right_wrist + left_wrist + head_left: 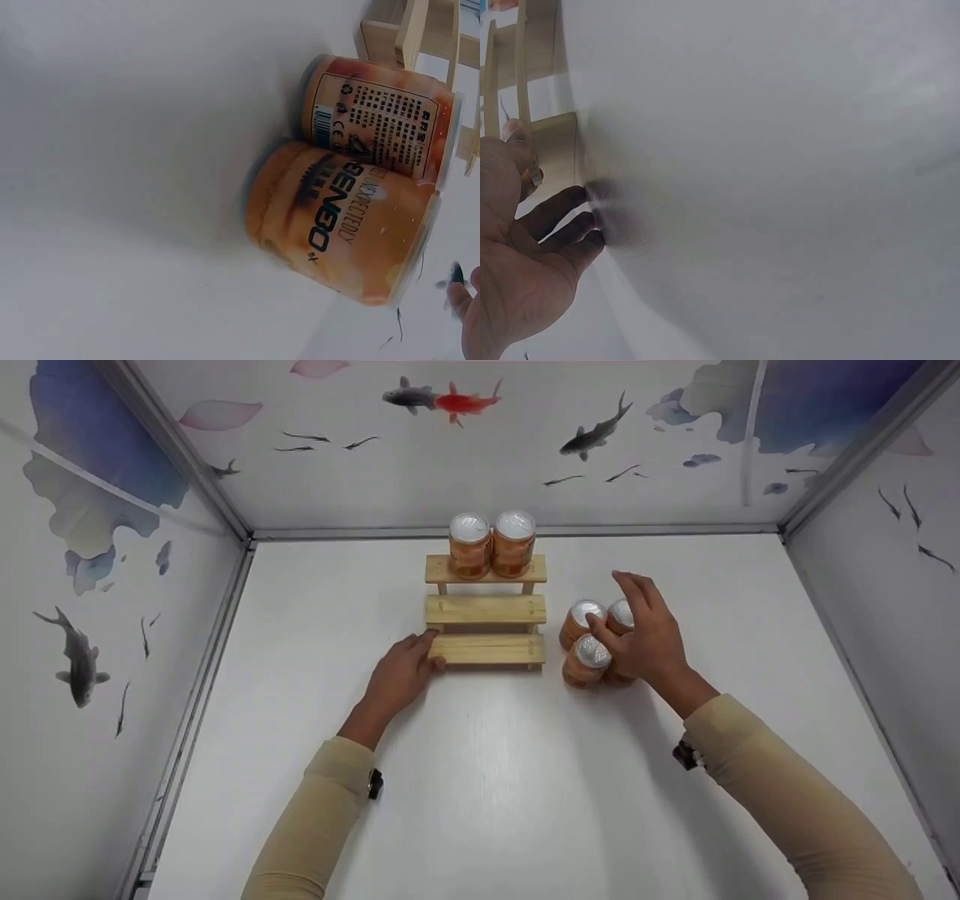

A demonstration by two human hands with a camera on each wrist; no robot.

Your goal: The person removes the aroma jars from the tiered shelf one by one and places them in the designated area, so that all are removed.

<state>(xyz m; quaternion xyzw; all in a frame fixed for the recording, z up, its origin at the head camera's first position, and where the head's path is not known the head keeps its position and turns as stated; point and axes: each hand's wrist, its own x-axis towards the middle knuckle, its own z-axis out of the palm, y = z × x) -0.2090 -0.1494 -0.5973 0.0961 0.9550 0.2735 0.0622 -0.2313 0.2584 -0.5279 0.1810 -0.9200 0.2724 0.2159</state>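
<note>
A small three-step wooden rack (486, 649) stands on the white table. My left hand (401, 671) is at the left end of its lowest step, thumb and a finger closed about the plank; in the left wrist view the other fingers (562, 214) reach down to the tabletop. Two orange cans with silvery lids (470, 544) sit side by side on the top step. To the rack's right, several more orange cans (585, 660) are bunched together. My right hand (652, 641) hovers over that bunch, thumb and fingers spread apart, partly hiding the cans on the right.
White panels printed with fish enclose the table (480, 780) at the back and both sides. The back panel (517, 495) rises just behind the top step. In the right wrist view, two printed cans (337, 225) stand close to the rack.
</note>
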